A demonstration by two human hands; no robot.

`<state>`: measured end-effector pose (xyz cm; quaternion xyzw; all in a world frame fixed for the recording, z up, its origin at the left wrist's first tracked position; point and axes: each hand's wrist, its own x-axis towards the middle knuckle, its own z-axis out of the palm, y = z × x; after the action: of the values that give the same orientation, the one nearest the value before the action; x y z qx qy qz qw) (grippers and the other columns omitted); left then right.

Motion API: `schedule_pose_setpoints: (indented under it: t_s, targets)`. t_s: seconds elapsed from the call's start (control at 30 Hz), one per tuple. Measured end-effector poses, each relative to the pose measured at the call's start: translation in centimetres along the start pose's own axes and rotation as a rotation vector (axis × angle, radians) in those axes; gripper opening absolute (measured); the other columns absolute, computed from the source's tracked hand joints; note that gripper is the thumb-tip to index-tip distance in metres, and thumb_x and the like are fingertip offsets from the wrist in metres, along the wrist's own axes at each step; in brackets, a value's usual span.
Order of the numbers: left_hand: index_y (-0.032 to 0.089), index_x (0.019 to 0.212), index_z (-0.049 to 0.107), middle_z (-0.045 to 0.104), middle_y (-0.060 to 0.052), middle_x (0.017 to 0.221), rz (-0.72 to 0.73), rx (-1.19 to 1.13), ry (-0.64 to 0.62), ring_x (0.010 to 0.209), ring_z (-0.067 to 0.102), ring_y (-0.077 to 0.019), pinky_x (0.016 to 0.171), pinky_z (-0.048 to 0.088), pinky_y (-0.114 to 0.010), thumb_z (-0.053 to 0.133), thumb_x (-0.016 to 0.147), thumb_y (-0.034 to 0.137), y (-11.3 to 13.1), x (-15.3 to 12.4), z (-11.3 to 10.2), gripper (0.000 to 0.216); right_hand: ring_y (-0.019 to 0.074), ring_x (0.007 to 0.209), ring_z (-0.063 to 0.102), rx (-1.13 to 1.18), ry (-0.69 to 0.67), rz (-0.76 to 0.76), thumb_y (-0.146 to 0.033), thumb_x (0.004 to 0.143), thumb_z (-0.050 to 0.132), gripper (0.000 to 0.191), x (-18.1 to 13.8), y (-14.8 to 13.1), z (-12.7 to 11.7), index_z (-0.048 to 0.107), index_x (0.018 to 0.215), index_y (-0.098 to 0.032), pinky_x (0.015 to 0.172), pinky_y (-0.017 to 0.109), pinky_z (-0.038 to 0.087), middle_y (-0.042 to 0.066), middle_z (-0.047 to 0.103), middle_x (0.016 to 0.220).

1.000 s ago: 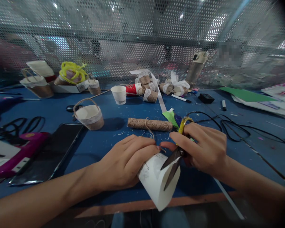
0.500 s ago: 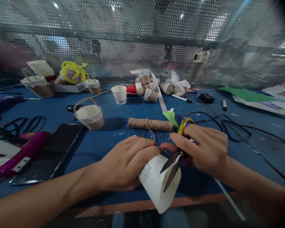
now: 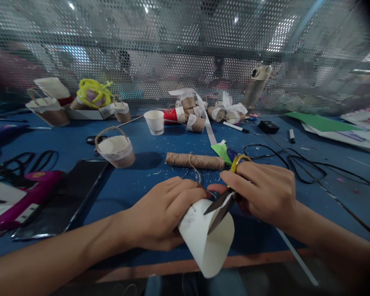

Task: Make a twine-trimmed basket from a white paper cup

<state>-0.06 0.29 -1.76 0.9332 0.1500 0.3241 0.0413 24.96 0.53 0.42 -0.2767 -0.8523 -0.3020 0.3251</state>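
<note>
The scissors (image 3: 217, 204) have narrowed on the paper cup (image 3: 195, 236), probably deepening the cut. The left hand (image 3: 163, 213) clasps it, fingers together, by the tabletop's (image 3: 138, 187) near edge; the right hand's (image 3: 267, 193) fingers grip the scissors.

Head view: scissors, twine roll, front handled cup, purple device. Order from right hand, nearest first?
From the right hand:
1. Scissors: in its fingers.
2. Twine roll: ahead, to the left.
3. Front handled cup: left of the roll.
4. Purple device: far left.
</note>
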Motion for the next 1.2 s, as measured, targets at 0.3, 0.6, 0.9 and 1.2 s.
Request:
schedule_pose_setpoints:
  t_s: [0.3,0.6,0.9,1.2]
  targets:
    - [0.016,0.127,0.042,0.071,-0.013,0.104,-0.064,-0.186,-0.097,0.087,0.069,-0.0267,0.079,0.055,-0.038,0.063,0.083,0.022,0.29,0.29,-0.49,0.049,0.0116,0.057,0.046,0.002,-0.037,-0.01,-0.027,0.096,0.064,0.017,-0.07,0.19,0.16,0.071,0.084,-0.019,0.054,0.027,0.028,-0.001,0.058,0.063]
    - [0.018,0.122,0.046,0.071,-0.01,0.097,-0.103,-0.347,-0.147,0.079,0.07,-0.0246,0.072,0.056,-0.036,0.065,0.082,0.025,-0.1,0.3,-0.59,0.045,0.0124,0.058,0.045,0.024,-0.079,-0.02,-0.032,0.101,0.057,0.027,0.12,0.28,0.36,0.074,0.086,-0.017,0.054,0.027,0.027,0.001,0.06,0.066]
    - [0.019,0.116,0.049,0.07,-0.006,0.093,-0.183,-0.398,-0.174,0.077,0.068,-0.0231,0.07,0.056,-0.035,0.067,0.079,0.025,0.14,0.31,-0.8,0.041,0.0149,0.057,0.042,0.017,-0.11,-0.034,-0.026,0.099,0.06,0.018,-0.18,0.62,0.38,0.074,0.092,-0.017,0.054,0.029,0.026,0.001,0.061,0.068]
    - [0.018,0.114,0.051,0.065,-0.006,0.097,-0.226,-0.575,-0.23,0.077,0.064,-0.0206,0.068,0.053,-0.031,0.072,0.071,0.026,-0.45,0.28,-0.43,0.048,0.0173,0.059,0.043,0.019,-0.198,-0.038,-0.021,0.098,0.057,0.017,-0.48,0.91,0.36,0.073,0.092,-0.019,0.054,0.03,0.023,0.002,0.061,0.07]
